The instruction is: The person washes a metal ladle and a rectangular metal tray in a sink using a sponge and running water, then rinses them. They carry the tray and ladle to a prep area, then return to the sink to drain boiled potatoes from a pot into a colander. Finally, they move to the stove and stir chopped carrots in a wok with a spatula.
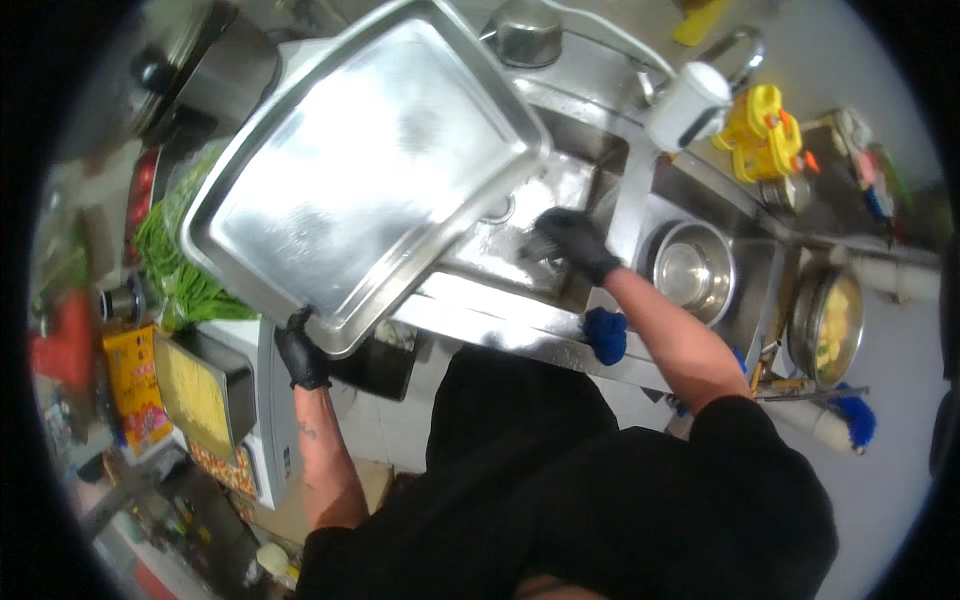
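A large stainless steel tray point(375, 172) is held tilted over the left part of the sink. My left hand point(301, 351), in a black glove, grips its near rim, thumb over the edge. My right hand point(574, 241), also gloved in black, is above the left sink basin point(559, 184), apart from the tray. Its fingers are blurred, and a greyish patch below them may be a scrubber or just a reflection. The drain point(496, 208) shows beside the tray's edge. A blue cloth or scrubber point(606, 335) lies on the sink's front rim, close to my right forearm.
The right basin holds a steel pot point(694, 274). Yellow jugs point(765, 135) and a white water heater point(688, 105) stand by the faucet point(746, 56). Leafy greens point(176, 262) and a container of yellow shreds point(195, 390) are on the left. A saucepan point(529, 34) sits behind the sink.
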